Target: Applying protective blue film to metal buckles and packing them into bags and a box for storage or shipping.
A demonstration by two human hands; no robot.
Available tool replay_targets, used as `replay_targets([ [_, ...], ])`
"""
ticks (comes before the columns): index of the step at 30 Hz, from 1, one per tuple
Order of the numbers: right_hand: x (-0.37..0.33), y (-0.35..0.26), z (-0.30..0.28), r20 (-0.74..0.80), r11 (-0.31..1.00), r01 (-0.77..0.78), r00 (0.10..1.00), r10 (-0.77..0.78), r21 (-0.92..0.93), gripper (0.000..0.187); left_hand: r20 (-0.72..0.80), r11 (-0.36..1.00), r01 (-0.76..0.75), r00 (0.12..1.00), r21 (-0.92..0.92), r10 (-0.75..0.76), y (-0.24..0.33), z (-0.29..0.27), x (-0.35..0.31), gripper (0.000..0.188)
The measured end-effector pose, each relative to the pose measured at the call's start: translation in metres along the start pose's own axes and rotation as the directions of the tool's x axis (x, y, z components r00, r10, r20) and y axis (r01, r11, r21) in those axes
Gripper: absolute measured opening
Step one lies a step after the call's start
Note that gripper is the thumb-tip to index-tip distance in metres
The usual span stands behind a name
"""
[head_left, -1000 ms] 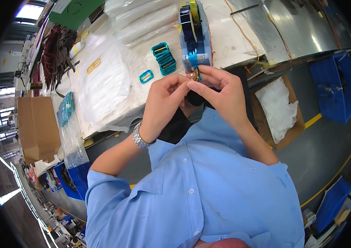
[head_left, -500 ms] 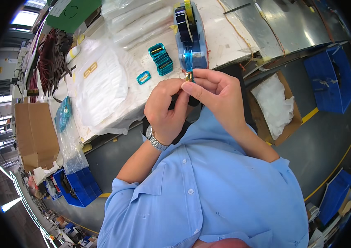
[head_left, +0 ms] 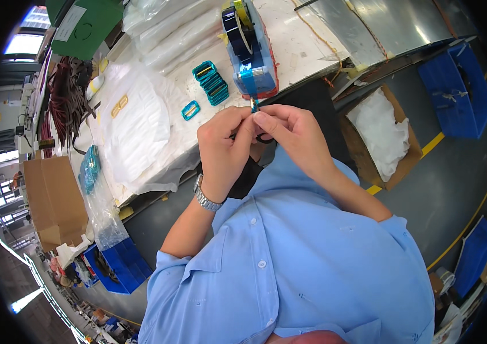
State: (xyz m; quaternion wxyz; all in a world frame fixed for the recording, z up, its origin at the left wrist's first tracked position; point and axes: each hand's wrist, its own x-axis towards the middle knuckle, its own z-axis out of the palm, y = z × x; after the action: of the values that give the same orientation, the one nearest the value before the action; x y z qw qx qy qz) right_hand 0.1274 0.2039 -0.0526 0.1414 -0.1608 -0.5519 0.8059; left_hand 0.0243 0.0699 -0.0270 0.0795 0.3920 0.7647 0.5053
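Both hands meet just in front of a blue-grey tape dispenser. Between their fingertips is a small gold buckle, partly covered in shiny blue tape and mostly hidden by fingers. A strip of blue tape runs from the dispenser's front down to it. My left hand, with a metal watch at the wrist, pinches from the left. Thumb and fingers of my right hand close on it from the right. On the table, left of the dispenser, stand a row of blue-wrapped buckles and a single wrapped buckle.
A bare gold buckle lies on white plastic sheeting over the table. Dark straps hang at the far left. Right of the table are a carton with white plastic and a blue bin. Another carton stands left.
The view has shifted, so the table things sit further left and higher. My hands have come a little closer to the dispenser, and less of the buckle's gold face shows.
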Motion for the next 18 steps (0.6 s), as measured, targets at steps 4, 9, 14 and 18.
replay_targets([
  [4,-0.001,-0.003,-0.002,0.049,0.998,-0.034,0.998,0.032,0.056,0.029,0.098,0.960,0.218,0.974,-0.174,-0.204,-0.006,-0.006,0.012,0.014],
  [9,0.003,0.001,-0.014,0.064,0.999,-0.036,0.997,0.036,0.002,0.028,0.265,0.828,0.431,0.898,-0.359,-0.352,-0.001,-0.016,0.026,0.021],
  [14,0.015,-0.023,-0.019,0.146,0.957,0.084,0.988,-0.044,-0.276,0.050,0.395,0.733,0.564,0.816,-0.380,-0.422,-0.003,-0.034,0.044,0.021],
  [18,0.026,-0.030,-0.018,0.228,0.947,0.167,0.968,-0.105,-0.275,0.057,0.537,0.670,0.657,0.724,-0.344,-0.433,-0.006,-0.046,0.060,0.024],
])
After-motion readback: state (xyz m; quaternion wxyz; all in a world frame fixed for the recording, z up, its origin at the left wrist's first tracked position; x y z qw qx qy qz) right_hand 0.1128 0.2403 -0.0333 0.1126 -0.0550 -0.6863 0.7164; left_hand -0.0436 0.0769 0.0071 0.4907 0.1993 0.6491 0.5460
